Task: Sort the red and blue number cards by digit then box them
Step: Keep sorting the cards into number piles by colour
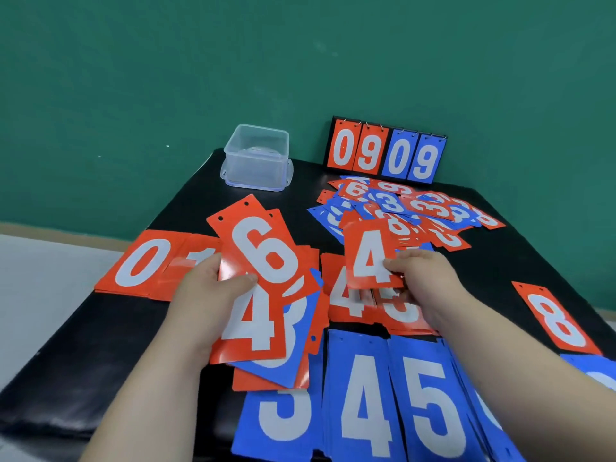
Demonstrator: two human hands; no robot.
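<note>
My left hand (pixel 213 288) grips a fanned bunch of cards above the black table: a red 6 (pixel 266 248) on top, a red 4 (pixel 253 325) under it, and a blue card (pixel 296 331) behind. My right hand (pixel 420 281) pinches a single red 4 card (pixel 368 258) just above the red 4 pile (pixel 346 301). Sorted piles lie flat: red 0 (pixel 143 261), red 1 (pixel 193 258), red 5 (pixel 400 311), red 8 (pixel 556 318), blue 3 (pixel 283 418), blue 4 (pixel 363 401), blue 5 (pixel 430 405). An unsorted heap (pixel 406 208) lies at the back.
A clear plastic box (pixel 256 158) stands on its lid at the back left of the black table (pixel 100 345). A flip scoreboard (pixel 386 151) showing 09 09 stands against the green wall. More blue cards (pixel 596 371) poke in at the right edge.
</note>
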